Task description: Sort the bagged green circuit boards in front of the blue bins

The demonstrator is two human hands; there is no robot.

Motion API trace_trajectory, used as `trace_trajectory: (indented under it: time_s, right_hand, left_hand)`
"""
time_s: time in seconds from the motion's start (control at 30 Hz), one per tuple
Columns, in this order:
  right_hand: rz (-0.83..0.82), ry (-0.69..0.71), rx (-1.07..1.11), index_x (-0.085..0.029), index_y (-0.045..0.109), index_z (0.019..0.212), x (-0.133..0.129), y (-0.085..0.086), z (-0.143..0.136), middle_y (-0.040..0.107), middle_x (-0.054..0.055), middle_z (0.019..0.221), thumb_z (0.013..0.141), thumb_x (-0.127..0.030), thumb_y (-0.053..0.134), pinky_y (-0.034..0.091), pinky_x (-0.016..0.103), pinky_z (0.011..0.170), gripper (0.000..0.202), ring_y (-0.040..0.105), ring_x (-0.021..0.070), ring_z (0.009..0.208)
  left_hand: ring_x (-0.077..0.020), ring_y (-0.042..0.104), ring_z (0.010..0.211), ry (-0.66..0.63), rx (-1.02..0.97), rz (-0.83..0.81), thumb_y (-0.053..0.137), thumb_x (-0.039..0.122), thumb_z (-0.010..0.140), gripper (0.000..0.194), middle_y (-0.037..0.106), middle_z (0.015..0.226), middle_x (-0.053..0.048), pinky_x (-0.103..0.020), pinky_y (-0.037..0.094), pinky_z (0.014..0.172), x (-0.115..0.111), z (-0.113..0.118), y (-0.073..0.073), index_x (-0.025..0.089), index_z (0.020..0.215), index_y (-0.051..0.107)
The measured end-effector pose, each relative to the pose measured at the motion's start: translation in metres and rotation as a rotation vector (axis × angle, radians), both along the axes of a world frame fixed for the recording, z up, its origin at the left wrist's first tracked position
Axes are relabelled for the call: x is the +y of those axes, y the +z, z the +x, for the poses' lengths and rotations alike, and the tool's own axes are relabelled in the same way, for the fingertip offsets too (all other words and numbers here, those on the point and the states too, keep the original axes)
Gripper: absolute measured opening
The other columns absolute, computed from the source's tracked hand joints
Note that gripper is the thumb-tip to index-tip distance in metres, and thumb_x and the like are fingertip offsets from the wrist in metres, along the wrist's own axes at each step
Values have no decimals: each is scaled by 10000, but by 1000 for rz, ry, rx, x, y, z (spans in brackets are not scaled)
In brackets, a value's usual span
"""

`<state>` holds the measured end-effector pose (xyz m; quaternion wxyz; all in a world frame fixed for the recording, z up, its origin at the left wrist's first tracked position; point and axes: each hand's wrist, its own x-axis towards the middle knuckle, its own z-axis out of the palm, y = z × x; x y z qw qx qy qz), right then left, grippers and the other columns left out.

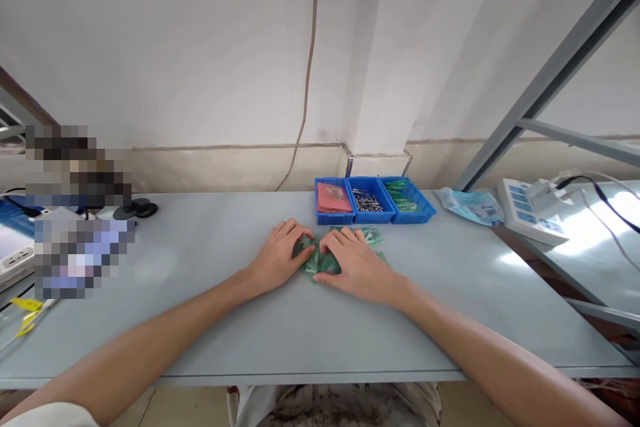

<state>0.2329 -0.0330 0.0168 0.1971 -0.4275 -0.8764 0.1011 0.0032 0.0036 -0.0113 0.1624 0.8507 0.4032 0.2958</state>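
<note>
On the grey table [225,340], green plastic bags [313,265] with small metal pieces lie between and behind my hands. My left hand [281,255] curls at the left side of the bags, its thumb and index finger together at small metal pieces. My right hand [353,260] rests over the right part of the bags, fingers bent and thumb apart, touching the green plastic. Whether it grips anything is hidden. Beyond the hands stand three blue bins: one with red packets [333,198], one with metal pins [367,201], one with green bags [401,196].
A blue plastic packet [473,205] and a white power strip [530,211] are at the right. Two black round objects [136,209] lie at the back left, near a blurred area and cables. A grey metal frame [550,67] slants up at the right.
</note>
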Motion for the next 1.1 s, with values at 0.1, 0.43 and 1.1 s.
trace_trajectory:
  time_s: [0.1, 0.43, 1.1]
  right_hand:
    - [-12, 5, 0, -256, 558, 1023, 0, 0, 0, 676, 35, 1055, 929, -444, 767, 377, 409, 872, 297, 554, 277, 1010]
    - [6, 31, -15, -250, 590, 1025, 1, -1, 3, 684, 22, 1051, 948, -391, 755, 368, 409, 891, 230, 541, 265, 1015]
    - [40, -11, -34, -248, 595, 1070, 2, -2, 4, 668, 42, 1089, 960, -317, 716, 387, 428, 889, 178, 542, 273, 1027]
  left_hand:
    - [-253, 552, 1026, -4, -11, -6, 631, 281, 1011, 139, 604, 1074, -51, -412, 463, 950, 0, -1, 0, 247, 1143, 661]
    - [-250, 528, 1088, -2, -28, -13, 679, 242, 983, 146, 590, 1110, -44, -400, 459, 986, 4, -1, -2, 245, 1129, 673]
    - [-235, 519, 1017, -23, -28, 51, 662, 225, 996, 74, 574, 1063, -46, -385, 460, 948, 5, -3, -5, 234, 1064, 689]
